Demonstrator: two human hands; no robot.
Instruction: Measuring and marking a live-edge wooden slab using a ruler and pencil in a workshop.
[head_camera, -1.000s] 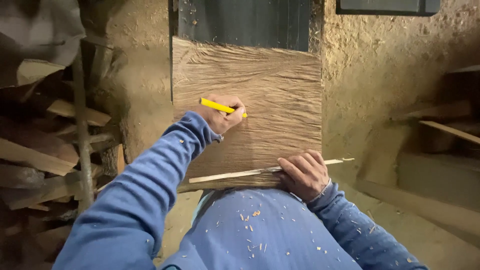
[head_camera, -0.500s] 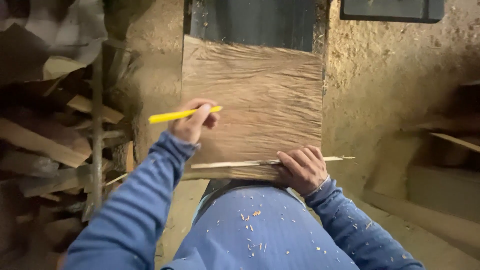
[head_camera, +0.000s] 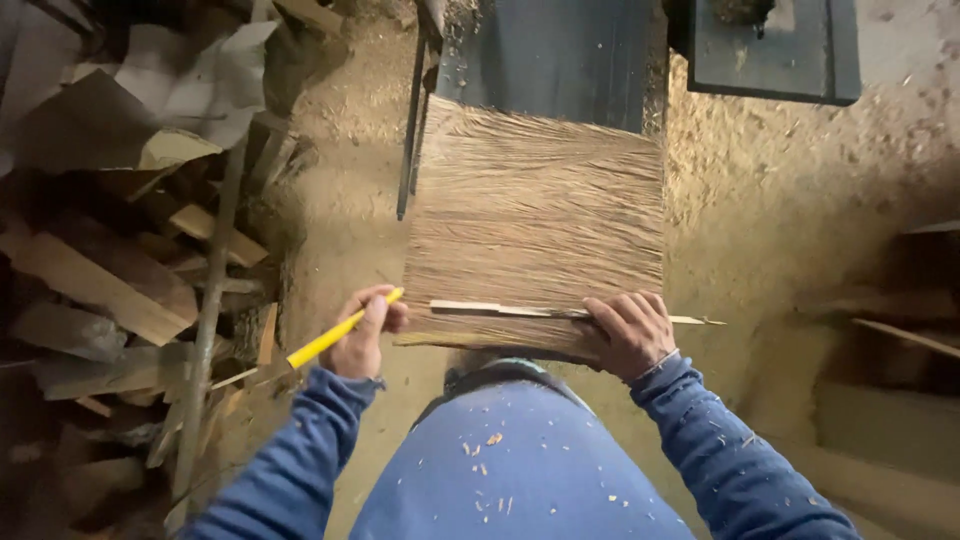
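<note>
Splintered offcuts of pale wood (head_camera: 110, 290) lie heaped in shadow at the left, too jumbled to count. Beside them the left hand (head_camera: 365, 335) is closed around one yellow pencil (head_camera: 335, 335), its tip at the left edge of a rough-sawn, striped brown wooden board (head_camera: 540, 220). One thin pale wooden strip (head_camera: 560, 312) lies across the board near its lower edge; the right hand (head_camera: 630, 335) presses on it with fingers flat and spread, hiding part of it. The board's near edge is cut off by a blue garment (head_camera: 520, 470) flecked with chips. Sawdust-covered ground (head_camera: 790, 200) surrounds everything.
</note>
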